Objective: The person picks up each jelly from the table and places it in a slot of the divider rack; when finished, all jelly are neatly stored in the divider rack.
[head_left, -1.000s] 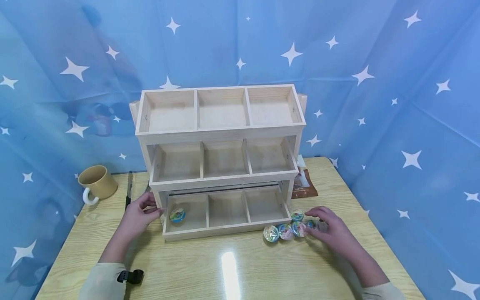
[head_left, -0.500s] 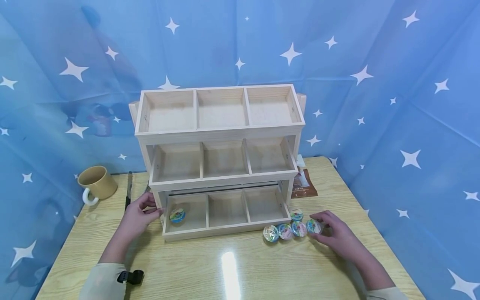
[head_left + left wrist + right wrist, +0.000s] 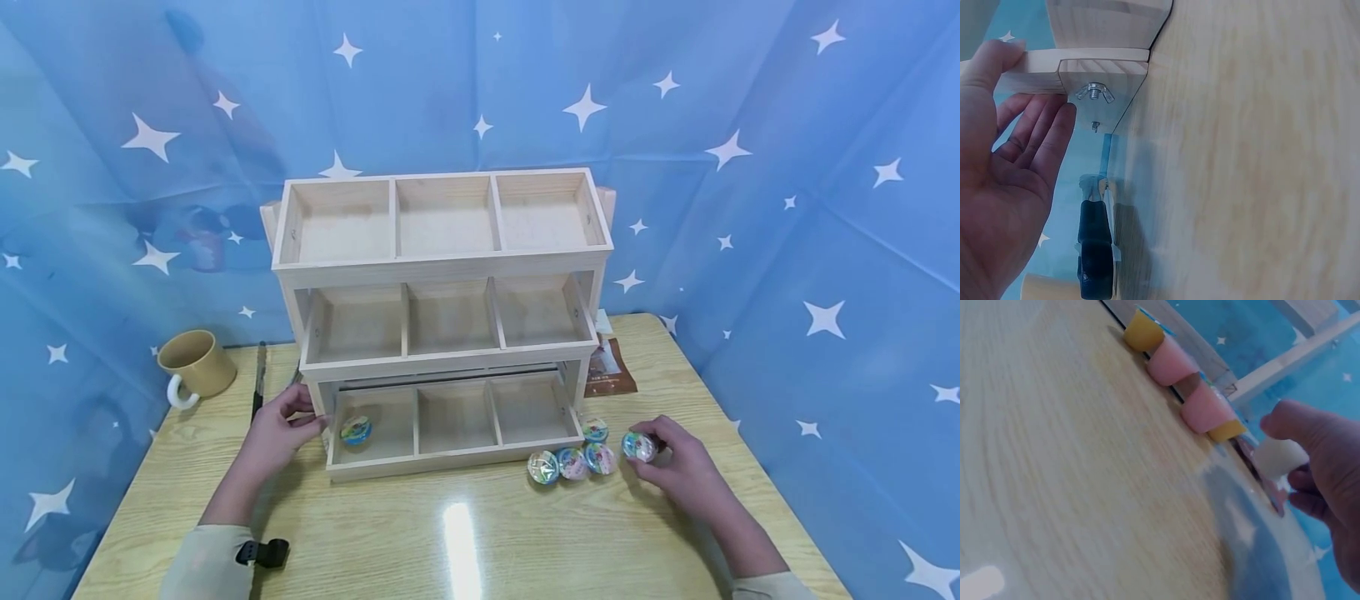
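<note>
A three-tier wooden rack (image 3: 442, 268) stands on the table, each tier split into three compartments. My left hand (image 3: 276, 432) grips the upright at its lower left; in the left wrist view the thumb lies over the wooden bar (image 3: 1035, 82) and the fingers under it. One small lidded cup (image 3: 356, 430) sits in the bottom tier's left compartment. My right hand (image 3: 684, 467) pinches another cup (image 3: 638, 447), whitish in the right wrist view (image 3: 1277, 457). Beside the rack's lower right corner are several cups (image 3: 572, 463), with pink and yellow sides in the right wrist view (image 3: 1171, 362).
A tan mug (image 3: 197, 365) with a white handle stands at the back left, near a dark-handled tool (image 3: 258, 383). Behind the rack's right side lies a brown packet (image 3: 611, 372). A blue star-patterned curtain (image 3: 757, 250) surrounds the table (image 3: 390, 542).
My right hand has closed on the rightmost cup and moved it right, apart from the others. My left hand has stayed on the rack.
</note>
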A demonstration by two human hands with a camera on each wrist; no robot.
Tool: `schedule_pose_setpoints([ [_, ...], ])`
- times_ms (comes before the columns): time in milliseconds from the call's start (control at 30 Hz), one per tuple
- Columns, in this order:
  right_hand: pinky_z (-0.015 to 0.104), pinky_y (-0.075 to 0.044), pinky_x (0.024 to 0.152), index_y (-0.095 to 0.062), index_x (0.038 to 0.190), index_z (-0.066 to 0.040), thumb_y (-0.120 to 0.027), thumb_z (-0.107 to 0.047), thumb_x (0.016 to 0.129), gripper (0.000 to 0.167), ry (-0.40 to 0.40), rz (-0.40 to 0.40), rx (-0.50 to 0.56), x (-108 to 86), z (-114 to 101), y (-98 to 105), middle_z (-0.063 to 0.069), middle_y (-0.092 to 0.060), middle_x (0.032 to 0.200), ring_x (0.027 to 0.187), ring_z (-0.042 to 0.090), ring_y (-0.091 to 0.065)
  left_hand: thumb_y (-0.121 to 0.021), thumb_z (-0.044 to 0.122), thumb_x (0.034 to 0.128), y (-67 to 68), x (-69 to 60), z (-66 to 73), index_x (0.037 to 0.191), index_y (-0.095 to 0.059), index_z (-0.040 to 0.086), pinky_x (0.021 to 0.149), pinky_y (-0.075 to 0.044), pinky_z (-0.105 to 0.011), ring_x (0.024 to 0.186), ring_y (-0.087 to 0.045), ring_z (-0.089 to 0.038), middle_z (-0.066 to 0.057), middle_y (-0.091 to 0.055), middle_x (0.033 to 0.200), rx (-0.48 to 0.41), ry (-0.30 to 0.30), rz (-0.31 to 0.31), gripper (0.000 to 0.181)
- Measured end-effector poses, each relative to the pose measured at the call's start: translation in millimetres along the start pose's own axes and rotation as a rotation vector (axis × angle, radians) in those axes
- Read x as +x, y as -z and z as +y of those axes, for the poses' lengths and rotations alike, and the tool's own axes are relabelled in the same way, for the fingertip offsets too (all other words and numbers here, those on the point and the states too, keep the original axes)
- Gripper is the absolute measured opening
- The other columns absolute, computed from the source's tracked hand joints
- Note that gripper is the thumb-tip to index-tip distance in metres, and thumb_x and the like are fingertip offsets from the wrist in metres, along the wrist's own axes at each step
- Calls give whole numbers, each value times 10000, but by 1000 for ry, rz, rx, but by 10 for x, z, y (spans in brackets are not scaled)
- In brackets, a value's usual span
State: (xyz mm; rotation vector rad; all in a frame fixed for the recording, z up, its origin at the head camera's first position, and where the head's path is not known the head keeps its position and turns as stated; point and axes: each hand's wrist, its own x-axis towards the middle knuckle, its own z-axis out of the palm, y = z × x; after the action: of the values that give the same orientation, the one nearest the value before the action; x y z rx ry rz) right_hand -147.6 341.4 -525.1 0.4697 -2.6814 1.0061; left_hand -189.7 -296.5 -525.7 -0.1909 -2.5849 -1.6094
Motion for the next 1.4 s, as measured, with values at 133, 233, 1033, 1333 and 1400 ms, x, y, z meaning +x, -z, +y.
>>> schedule_pose_setpoints([
  [133,252,-570,753,-763,1167,-71,-970,38,766,465,35,55,10,34,-47,-8,-63,-677,1008,896,72,-615,-823,78,1009,0,-5,8,1280,-670,-6,929,-577,-173,1068,-662,-107,-163,-688,1184,0,7,-2,322],
  [233,222,-556,769,-771,1155,-86,-978,32,757,464,71,71,33,74,-85,-47,-72,-684,1008,904,77,-612,-823,83,1011,2,-5,12,1286,-667,-4,931,-575,-171,1070,-662,-110,-164,-687,1188,0,12,-3,328],
  [1033,403,-618,768,-779,1189,-122,-956,-25,818,423,179,-76,168,639,-690,-444,-62,-694,1076,941,119,-636,-810,57,1010,9,8,10,1274,-662,-7,934,-584,-187,1086,-670,-141,-174,-680,1196,3,20,-8,309],
  [1333,421,-613,775,-777,1191,-122,-978,-105,830,414,247,-142,258,845,-914,-714,-73,-692,1044,927,125,-634,-801,50,1013,-1,19,-12,1289,-660,-9,938,-584,-190,1082,-671,-146,-178,-682,1189,11,12,-5,316],
  [1400,412,-616,798,-777,1208,-131,-975,-130,845,413,226,-166,278,886,-968,-792,-78,-695,1050,945,123,-638,-800,47,1012,-1,15,-13,1290,-658,-11,937,-584,-190,1082,-673,-150,-182,-679,1189,10,12,-4,317],
])
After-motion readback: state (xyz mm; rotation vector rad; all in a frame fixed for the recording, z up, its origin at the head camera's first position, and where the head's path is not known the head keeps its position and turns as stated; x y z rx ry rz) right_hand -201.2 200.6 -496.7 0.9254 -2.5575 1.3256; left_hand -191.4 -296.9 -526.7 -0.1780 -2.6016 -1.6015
